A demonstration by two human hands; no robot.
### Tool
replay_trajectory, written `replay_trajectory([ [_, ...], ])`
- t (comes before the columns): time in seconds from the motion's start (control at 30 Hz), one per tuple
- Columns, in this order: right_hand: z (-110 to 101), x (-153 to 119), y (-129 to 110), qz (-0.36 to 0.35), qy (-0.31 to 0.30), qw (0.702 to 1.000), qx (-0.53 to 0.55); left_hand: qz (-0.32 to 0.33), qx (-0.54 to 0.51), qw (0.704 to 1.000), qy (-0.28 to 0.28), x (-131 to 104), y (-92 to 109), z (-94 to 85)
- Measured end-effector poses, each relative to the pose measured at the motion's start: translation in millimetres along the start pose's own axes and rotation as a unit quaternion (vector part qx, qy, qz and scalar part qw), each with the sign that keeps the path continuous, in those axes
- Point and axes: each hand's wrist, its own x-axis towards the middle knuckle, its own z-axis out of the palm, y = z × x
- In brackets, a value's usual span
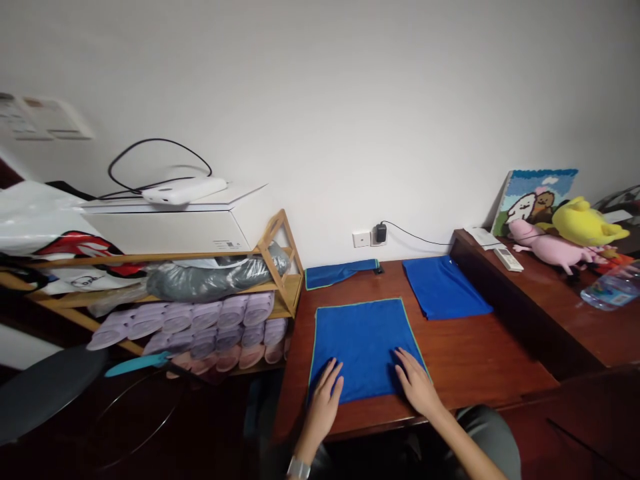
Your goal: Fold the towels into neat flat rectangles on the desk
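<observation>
A blue cloth [363, 340] with a light green edge lies spread flat on the brown wooden table [480, 360]. My left hand [325, 397] rests at its lower left corner, fingers stretched out over the fabric. On the lower right side lies my right hand [415, 383], its fingers also extended and touching the cloth. Neither hand grips anything. Behind, against the wall, is a narrow folded blue cloth [340, 273]. Another blue cloth [445, 287], folded, lies at the back right of the table.
A wooden rack [280, 260] at left holds several lilac slippers [205, 317] and a white box [175, 230]. A raised brown ledge at right carries a remote [509, 260], plush toys [555, 250] and a plastic bottle [613, 287]. A charger [381, 233] sits in the wall socket.
</observation>
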Motion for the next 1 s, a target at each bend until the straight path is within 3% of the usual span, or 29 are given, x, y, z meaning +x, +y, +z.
replay_trajectory([
  [0.07,21.0,17.3,-22.1,0.052,-0.008,0.98,0.193,-0.068,-0.225,0.972,0.009,20.2,19.9,20.3],
  [0.1,32.9,26.8,-32.0,0.082,-0.014,0.95,0.302,-0.105,-0.338,0.935,0.014,31.1,30.3,31.0],
  [0.17,52.5,43.4,-44.0,0.152,0.004,0.857,0.493,-0.188,-0.51,0.838,0.043,49.8,46.1,47.0],
  [0.23,57.9,52.0,-41.2,0.215,0.043,0.761,0.611,-0.256,-0.606,0.749,0.08,59.3,48.7,48.9],
  [0.3,45.5,51.0,-24.9,0.254,0.072,0.691,0.673,-0.287,-0.65,0.695,0.111,57.7,35.9,34.3],
  [0.43,-4.5,33.0,16.4,0.278,0.111,0.61,0.733,-0.284,-0.676,0.659,0.168,37.1,-8.9,-17.8],
  [0.5,-20.7,26.2,24.1,0.285,0.121,0.591,0.745,-0.272,-0.689,0.646,0.186,29.6,-19.9,-34.8],
  [0.57,-22.9,25.8,19.1,0.284,0.115,0.582,0.754,-0.249,-0.71,0.636,0.168,29.0,-14.3,-36.9],
  [0.7,2.0,40.8,-11.3,0.263,0.072,0.578,0.769,-0.227,-0.742,0.628,0.059,47.4,28.7,-7.6],
  [0.8,15.0,49.2,-22.0,0.287,0.063,0.577,0.762,-0.27,-0.726,0.63,0.058,64.0,47.8,11.2],
  [0.87,10.9,47.3,-15.0,0.293,0.079,0.578,0.757,-0.284,-0.716,0.633,0.081,67.3,42.2,11.2],
  [1.0,-17.1,28.2,18.3,0.278,0.113,0.599,0.743,-0.272,-0.71,0.642,0.098,50.8,1.5,-9.7],
])
